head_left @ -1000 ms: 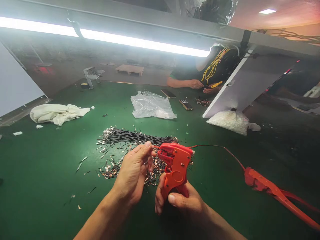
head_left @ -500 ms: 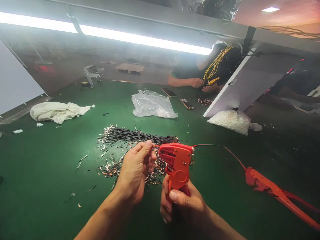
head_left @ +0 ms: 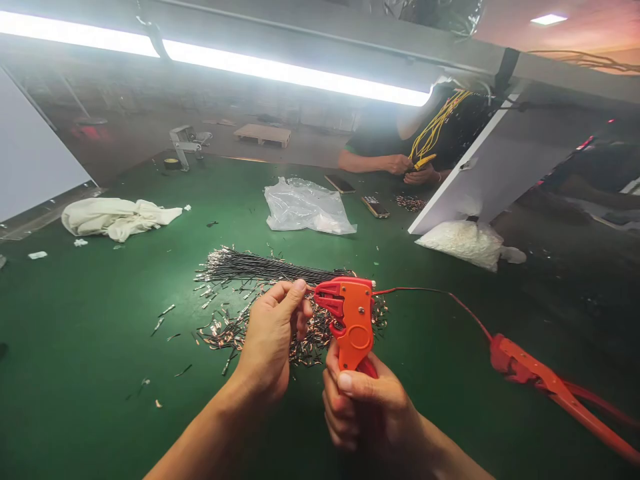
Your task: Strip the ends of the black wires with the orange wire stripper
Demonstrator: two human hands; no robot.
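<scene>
My right hand (head_left: 367,400) is wrapped around the handle of an orange-and-red wire stripper (head_left: 354,320), held upright above the table. My left hand (head_left: 273,327) pinches a thin wire (head_left: 311,289) between thumb and forefinger, right at the stripper's jaws. How far the wire reaches into the jaws is hidden. Behind both hands lies a bundle of black wires (head_left: 270,265) with metal terminals at the left end. Short black wire scraps with coppery ends (head_left: 225,333) are piled beneath, partly covered by my hands.
A thin red cord (head_left: 425,289) runs from behind the stripper to another orange-red tool (head_left: 550,373) at right. A clear plastic bag (head_left: 307,207), two phones (head_left: 375,207), a white cloth (head_left: 117,219) and a filled bag (head_left: 463,243) lie farther back. Opposite, a person's hands (head_left: 400,165) hold yellow wires.
The stripper has shifted slightly left and up, closer to my left fingers, and less wire shows between them. My left hand keeps its pinch.
</scene>
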